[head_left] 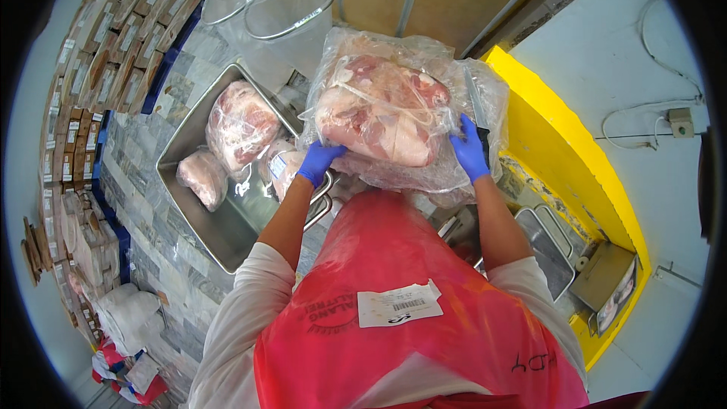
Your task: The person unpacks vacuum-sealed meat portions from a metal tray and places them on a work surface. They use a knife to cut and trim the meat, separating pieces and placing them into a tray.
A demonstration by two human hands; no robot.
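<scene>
A large slab of raw, pinkish meat (382, 117) lies in front of me on crumpled clear plastic film (352, 42), with loose film across it. My left hand (321, 163), in a blue glove, grips the slab's near left corner, its fingertips partly hidden against the meat. At the right edge, my right hand (470, 151), gloved the same, holds the meat and film from the side. Just beside that hand lies a knife (478, 102) with a pale blade and dark handle.
A deep metal tub (182, 208) on the left holds several plastic-wrapped meat pieces (241, 125). Behind it stand clear bag-lined hoops (291, 19). A yellow barrier (564, 136) curves along the right, near metal trays (547, 246). Stacked cartons (125, 23) rise at far left.
</scene>
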